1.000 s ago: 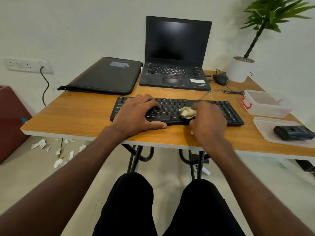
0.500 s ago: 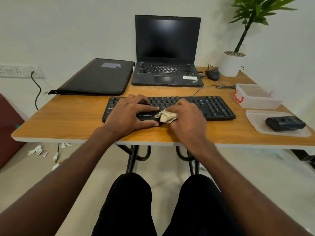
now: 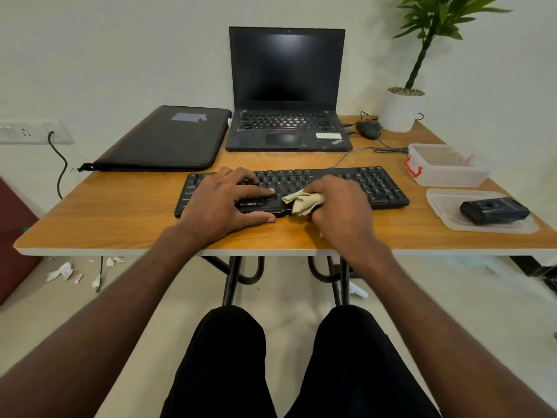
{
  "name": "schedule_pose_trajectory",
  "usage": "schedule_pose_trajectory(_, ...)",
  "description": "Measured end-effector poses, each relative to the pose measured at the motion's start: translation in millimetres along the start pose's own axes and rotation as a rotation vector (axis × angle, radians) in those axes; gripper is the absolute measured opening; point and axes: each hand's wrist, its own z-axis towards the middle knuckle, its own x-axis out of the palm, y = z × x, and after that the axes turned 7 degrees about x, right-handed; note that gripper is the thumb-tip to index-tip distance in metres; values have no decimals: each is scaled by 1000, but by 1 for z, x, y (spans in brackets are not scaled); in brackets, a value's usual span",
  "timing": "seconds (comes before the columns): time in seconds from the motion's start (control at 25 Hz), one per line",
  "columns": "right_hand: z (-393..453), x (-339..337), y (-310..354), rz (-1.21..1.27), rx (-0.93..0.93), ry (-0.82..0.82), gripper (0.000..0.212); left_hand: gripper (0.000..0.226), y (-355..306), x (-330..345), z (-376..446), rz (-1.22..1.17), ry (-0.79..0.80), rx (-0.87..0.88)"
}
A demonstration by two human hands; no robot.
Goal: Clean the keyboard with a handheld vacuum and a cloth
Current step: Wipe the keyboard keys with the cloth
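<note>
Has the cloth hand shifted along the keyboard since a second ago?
Yes. The right hand with the cloth slid left along the keyboard, toward the left hand.

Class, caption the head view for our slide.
Left hand steadies black plastic keyboard; right hand wipes it with crumpled beige cloth.

Left hand (image 3: 224, 203) flat on keyboard (image 3: 382, 188), left half. Right hand (image 3: 340, 211) just right of it, cloth (image 3: 303, 202) between them on keyboard's front edge. Laptop (image 3: 287, 95) behind both hands, sleeve (image 3: 164, 140) behind-left, tub (image 3: 446, 165) and lid (image 3: 446, 206) holding vacuum (image 3: 494, 210) right of right hand.
</note>
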Motion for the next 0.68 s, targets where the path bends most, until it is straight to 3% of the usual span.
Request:
schedule_pose_trajectory(0.16,28,-29,-34,-163,181,-34,32,78,-4,-4,1,-13,32,3)
schedule_pose_trajectory(0.36,53,-32,-56,-47,116,93,36,76,-43,5,23,-7,-60,-46)
schedule_pose_trajectory(0.52,53,-23,-44,-86,19,119,33,69,-90,36,55,38,-42,-7)
schedule_pose_trajectory(0.68,56,-47,-49,-96,-67,302,26,60,-88,46,58,55,-44,-35)
